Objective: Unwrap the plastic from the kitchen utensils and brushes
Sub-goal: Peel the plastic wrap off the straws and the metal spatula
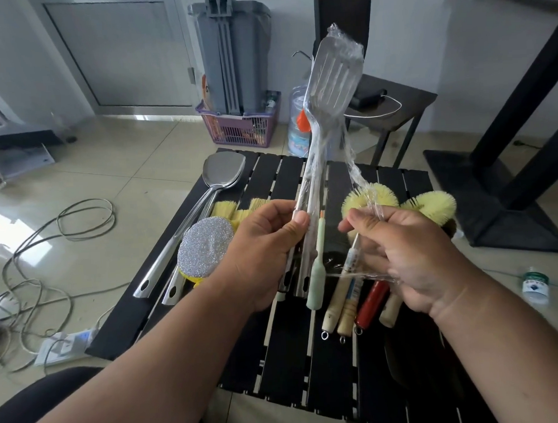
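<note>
My left hand (266,246) grips the handle of a slotted steel spatula (333,79), held upright above the black slatted table (285,347). Clear plastic wrap (352,164) still clings to the spatula's head and trails down to my right hand (409,254), which pinches the stretched film. Under my hands lie several brushes: a pale green one (318,273), wooden-handled ones (337,301), a red-handled one (371,303), and yellow round brush heads (429,203). At the table's left lie a solid steel turner (219,175) and a silver scouring pad (206,245).
A purple basket (240,127) holding a grey folded bin stands on the tiled floor behind the table, with a water jug (297,131) beside it. Cables and a power strip (64,342) lie at the left. A dark side table (394,112) stands at the back right, a small bottle (535,284) on the floor.
</note>
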